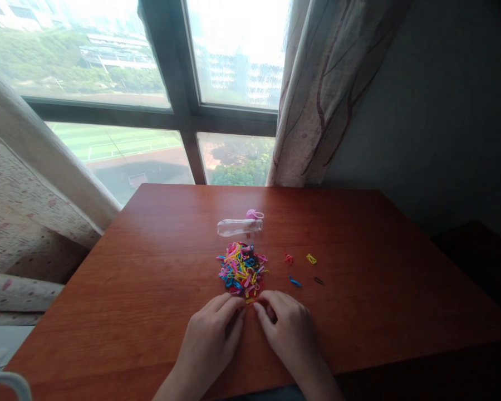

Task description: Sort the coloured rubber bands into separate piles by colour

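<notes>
Left hand [212,328], right hand [290,323] at yellow band [250,301], grips too hidden to tell, band pile [240,267] beyond, wide table [150,267] room towards left edge

Patterned curtains [317,89] flanking a dark-framed window [178,67], green field [125,140] outside, trees [29,58], shadowed wall [426,106]
</notes>
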A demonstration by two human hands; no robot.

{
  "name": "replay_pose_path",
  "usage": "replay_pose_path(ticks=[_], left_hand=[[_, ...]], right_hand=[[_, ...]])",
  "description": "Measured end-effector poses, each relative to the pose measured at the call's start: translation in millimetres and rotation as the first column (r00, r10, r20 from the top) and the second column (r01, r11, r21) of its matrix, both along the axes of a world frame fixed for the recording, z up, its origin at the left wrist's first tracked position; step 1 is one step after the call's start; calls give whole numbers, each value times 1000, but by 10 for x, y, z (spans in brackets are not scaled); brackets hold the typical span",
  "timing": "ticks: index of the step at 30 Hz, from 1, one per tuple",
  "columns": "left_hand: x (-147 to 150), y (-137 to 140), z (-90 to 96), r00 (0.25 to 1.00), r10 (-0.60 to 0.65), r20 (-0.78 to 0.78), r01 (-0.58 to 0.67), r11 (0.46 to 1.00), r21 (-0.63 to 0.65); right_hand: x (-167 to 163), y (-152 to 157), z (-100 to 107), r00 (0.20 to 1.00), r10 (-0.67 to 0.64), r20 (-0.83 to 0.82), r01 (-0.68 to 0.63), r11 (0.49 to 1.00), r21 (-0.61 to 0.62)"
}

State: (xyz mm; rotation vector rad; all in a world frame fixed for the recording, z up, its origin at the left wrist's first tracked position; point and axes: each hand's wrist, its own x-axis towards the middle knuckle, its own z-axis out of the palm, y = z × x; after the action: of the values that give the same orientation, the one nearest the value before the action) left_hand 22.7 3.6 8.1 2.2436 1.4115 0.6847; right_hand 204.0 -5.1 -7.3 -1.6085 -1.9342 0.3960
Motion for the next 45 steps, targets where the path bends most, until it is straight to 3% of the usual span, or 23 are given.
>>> replay_pose_path(ticks=[16,22,31,37,45], left_hand=[[10,25,-30,999,19,33,-17,999,-33],[-4,26,-18,1000,21,23,-21,999,-36],[-8,36,-37,1000,16,27,-16,1000,-9],[-17,21,-46,1000,18,21,-18,1000,-10],[-3,37,-33,1000,20,12,-20,1000,-2]], right_hand=[[-5,17,-11,999,24,-34,-24,1000,-17],[48,6,-44,985,48,-168,-54,998,-29],[185,11,15,946,-34,-322,34,999,-4],[615,175,30,959,-195,-206,210,976,55],[731,509,23,979,-205,-3,205,976,79]])
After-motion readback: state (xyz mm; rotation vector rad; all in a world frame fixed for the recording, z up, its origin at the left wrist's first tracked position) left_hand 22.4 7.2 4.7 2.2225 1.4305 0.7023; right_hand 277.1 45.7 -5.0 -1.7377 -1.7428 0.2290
